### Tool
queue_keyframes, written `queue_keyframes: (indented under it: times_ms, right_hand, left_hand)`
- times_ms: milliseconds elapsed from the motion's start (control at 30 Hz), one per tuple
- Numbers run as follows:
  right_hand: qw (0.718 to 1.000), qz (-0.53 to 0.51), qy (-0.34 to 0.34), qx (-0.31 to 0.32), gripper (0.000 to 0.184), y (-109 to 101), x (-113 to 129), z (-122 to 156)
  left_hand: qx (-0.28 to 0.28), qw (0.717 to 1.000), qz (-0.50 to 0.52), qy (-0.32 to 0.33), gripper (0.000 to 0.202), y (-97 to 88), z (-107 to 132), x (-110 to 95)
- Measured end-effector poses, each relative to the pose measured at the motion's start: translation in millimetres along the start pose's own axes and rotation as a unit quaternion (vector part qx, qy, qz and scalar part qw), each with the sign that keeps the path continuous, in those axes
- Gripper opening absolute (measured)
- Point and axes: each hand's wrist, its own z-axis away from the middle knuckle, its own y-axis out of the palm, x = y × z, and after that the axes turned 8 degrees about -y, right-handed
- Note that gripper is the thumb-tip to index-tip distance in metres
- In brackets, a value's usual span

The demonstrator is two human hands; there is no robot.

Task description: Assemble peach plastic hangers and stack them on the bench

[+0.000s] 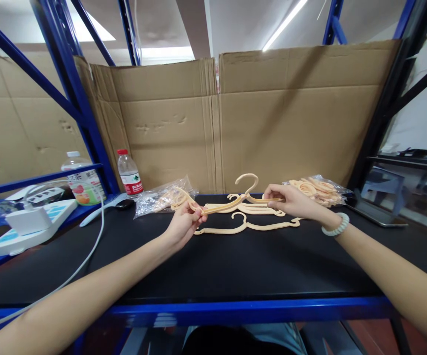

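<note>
Between both my hands is a cream plastic clothes hanger point(225, 206), raised above the table with its hook up. My left hand point(184, 223) pinches its left end; a thin curved cream piece point(184, 194) sticks out past those fingers, and I cannot tell whether it belongs to the same hanger. My right hand point(290, 199), with a pale bead bracelet on the wrist, pinches the right arm of the hanger. Just in front, a second cream hanger point(231, 230) lies flat on the black tabletop point(235, 266). Several more hangers point(261, 210) lie overlapping behind the held one, partly hidden.
Clear plastic bags with cream pieces lie at left point(154, 201) and right point(322, 190). A red-capped bottle point(129, 175), a larger bottle point(83, 180) and a white power strip point(38, 224) with a cable stand left. Cardboard point(290, 123) walls the back.
</note>
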Motion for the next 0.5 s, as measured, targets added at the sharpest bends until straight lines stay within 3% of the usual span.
queue_keyframes:
  times_ms: [267, 500]
  right_hand:
    - [0.999, -0.049, 0.017, 0.013, 0.011, 4.5, 8.9, 1.8]
    - [0.999, -0.003, 0.033, -0.042, 0.015, 10.0, 5.5, 0.2]
  left_hand:
    - [-0.037, 0.999, 0.025, 0.023, 0.019, 1.2, -0.5, 0.2]
    - [-0.082, 0.994, 0.07, -0.013, 0.021, 5.5, 2.1, -10.4]
